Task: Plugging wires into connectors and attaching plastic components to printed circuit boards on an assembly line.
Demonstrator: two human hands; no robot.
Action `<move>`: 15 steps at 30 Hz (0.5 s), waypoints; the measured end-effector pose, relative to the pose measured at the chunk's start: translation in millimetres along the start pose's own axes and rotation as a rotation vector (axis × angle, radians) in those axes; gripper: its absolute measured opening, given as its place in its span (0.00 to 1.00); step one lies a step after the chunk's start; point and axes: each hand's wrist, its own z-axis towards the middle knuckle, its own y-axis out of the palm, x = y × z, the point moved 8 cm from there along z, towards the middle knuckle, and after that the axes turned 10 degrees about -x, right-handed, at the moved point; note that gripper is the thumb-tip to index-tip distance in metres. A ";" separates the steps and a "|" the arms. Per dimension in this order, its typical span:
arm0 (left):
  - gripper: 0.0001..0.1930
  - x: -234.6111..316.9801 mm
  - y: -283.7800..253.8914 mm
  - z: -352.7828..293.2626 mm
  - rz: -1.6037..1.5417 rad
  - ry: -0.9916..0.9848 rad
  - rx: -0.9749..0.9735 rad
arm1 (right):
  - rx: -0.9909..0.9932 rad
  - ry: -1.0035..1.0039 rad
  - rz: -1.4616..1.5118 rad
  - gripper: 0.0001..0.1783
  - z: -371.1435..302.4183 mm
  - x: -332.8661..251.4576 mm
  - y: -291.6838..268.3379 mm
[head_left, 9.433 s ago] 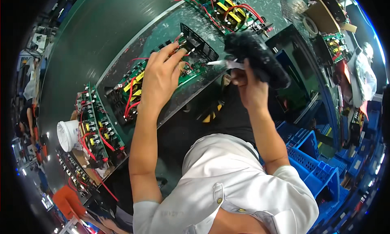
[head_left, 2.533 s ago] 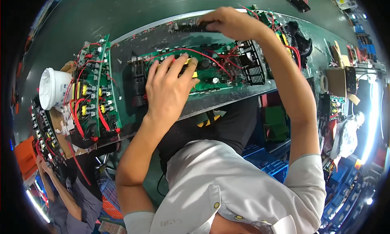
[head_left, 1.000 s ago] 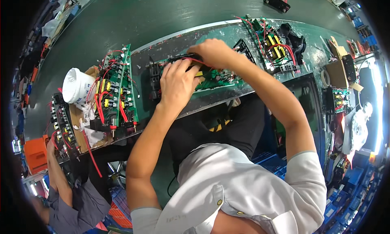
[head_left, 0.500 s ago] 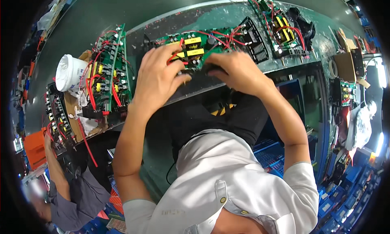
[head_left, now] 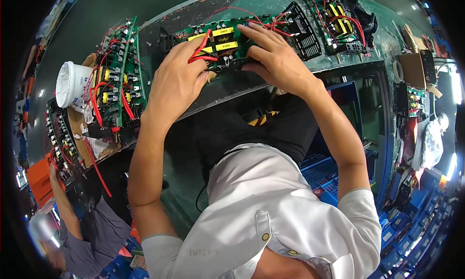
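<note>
A green circuit board [head_left: 234,50] with yellow-wrapped transformers [head_left: 226,47] and red wires lies on the bench before me. My left hand [head_left: 175,80] curls round its left end, fingers beside a thick red wire [head_left: 200,47] and thumb at the near edge. A small tan piece [head_left: 210,77] shows at that thumb's tip; I cannot tell what it is. My right hand [head_left: 278,61] grips the board's right part, fingers across the top and thumb by the near edge. Beyond that hand stands a black slotted end panel [head_left: 304,32]. The fingers hide parts of the board.
Another wired board [head_left: 118,75] stands at left beside a white bucket [head_left: 72,84]; a further one [head_left: 341,24] lies back right. A co-worker's arm [head_left: 65,201] reaches in at lower left. Blue crates [head_left: 346,104] sit under the bench at right.
My right hand has gone from a closed pinch with something dark at its fingers to fingers stretched over the board. My left hand has shifted slightly left, and the whole view has shifted a little.
</note>
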 end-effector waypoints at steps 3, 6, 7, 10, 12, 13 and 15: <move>0.10 -1.1 3.1 -1.8 0.038 0.026 0.009 | -0.021 -0.013 -0.007 0.16 1.3 -1.3 4.7; 0.10 -2.1 3.5 -1.7 0.028 0.030 0.029 | -0.014 -0.015 0.001 0.17 3.4 -0.8 5.7; 0.10 -3.0 3.5 -0.8 0.023 0.026 0.025 | -0.010 -0.018 -0.002 0.17 4.1 -0.6 5.3; 0.09 -5.7 3.2 2.1 0.012 0.043 0.036 | -0.009 -0.009 0.026 0.16 5.4 1.1 4.9; 0.09 -10.3 2.3 5.9 -0.001 0.038 0.007 | -0.022 -0.015 0.036 0.15 4.8 3.7 6.4; 0.10 -10.8 1.9 7.8 -0.010 0.036 -0.016 | -0.039 0.001 0.064 0.14 4.2 6.2 8.3; 0.10 -9.4 -1.0 9.9 -0.014 0.034 -0.024 | -0.054 0.018 0.096 0.14 4.8 9.0 7.9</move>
